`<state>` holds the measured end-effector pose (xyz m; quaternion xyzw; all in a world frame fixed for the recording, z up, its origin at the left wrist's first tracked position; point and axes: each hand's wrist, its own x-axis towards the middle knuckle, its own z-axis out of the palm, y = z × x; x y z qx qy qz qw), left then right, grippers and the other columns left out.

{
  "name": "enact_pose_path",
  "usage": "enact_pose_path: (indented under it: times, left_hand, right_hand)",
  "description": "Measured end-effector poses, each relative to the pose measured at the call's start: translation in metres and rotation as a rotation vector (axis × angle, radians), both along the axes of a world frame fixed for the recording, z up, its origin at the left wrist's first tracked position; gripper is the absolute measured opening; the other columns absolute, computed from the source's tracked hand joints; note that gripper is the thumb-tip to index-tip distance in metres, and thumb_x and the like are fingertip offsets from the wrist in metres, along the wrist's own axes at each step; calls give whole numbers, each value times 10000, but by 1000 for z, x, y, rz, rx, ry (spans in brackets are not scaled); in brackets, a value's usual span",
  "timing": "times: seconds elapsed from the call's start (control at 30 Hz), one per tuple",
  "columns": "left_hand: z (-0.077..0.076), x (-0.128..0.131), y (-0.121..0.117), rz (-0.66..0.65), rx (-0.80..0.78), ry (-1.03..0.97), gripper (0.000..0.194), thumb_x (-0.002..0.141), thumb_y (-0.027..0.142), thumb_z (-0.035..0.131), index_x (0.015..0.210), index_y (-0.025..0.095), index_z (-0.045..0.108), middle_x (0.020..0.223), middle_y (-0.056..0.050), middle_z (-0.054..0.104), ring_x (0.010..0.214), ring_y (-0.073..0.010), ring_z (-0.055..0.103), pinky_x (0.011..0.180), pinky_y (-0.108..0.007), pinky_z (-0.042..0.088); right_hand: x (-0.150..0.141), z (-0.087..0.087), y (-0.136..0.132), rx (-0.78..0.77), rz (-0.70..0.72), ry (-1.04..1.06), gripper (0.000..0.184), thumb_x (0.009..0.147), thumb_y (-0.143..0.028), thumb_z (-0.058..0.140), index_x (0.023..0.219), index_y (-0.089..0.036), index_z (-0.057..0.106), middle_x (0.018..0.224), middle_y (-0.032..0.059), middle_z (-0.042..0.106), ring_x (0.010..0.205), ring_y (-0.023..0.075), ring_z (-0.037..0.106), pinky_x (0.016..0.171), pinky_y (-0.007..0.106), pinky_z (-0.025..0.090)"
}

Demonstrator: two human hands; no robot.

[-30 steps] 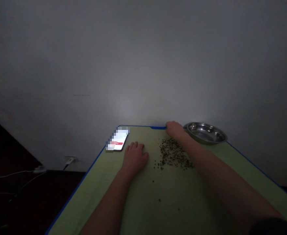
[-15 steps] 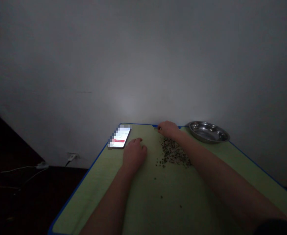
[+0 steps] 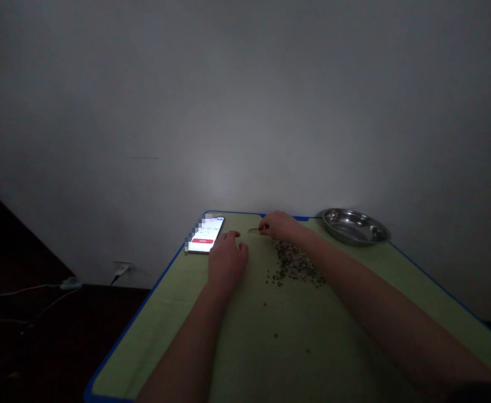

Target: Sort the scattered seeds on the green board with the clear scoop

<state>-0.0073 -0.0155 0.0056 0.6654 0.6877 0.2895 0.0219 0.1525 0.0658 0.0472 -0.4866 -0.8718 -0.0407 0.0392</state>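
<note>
My left hand (image 3: 229,258) rests on the green tabletop (image 3: 245,336) just right of a lit phone (image 3: 204,235). Its fingers are loosely bent with the thumb apart, and nothing shows in them. Near the far edge, my right hand (image 3: 281,225) pinches a thin, pale, slender tool (image 3: 253,229) that sticks out to the left. The tool is too small and dim to name its kind. Below that hand spreads a patch of small dark beads or seeds mixed with paler bits (image 3: 293,263). The right forearm hides part of its right side.
A shallow oval metal bowl (image 3: 355,226) stands at the far right, close to the wall (image 3: 245,112). Several loose dark grains, one a dark grain (image 3: 275,335), lie nearer me. A wall socket with a plug (image 3: 122,271) and cables is left of the table.
My right hand has moved left and slightly nearer, showing more of the thin tool. My left hand has shifted slightly left and away from me.
</note>
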Motion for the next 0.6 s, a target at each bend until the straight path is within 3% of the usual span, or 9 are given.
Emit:
enact_pose_path:
  times: [0.33,0.6]
  left_hand:
    - [0,0,2,-11,55,-54,311,828,236,416,1098,158,552,1126,-114,588,1070,-211,524,934,-338,387]
    - [-2,-1,3,-5,61,-59,312,821,245,420,1085,153,558,1107,-113,597,1054,-221,533,911,-343,405]
  right_hand:
    - [-3,3,-22,-35,107,26,235,824,-282,549,973,-265,730,920,34,735,826,166,647,702,225,432]
    - [8,5,-15,6,30,72,245,838,-293,541,996,-225,716,974,48,721,840,169,635,713,231,431]
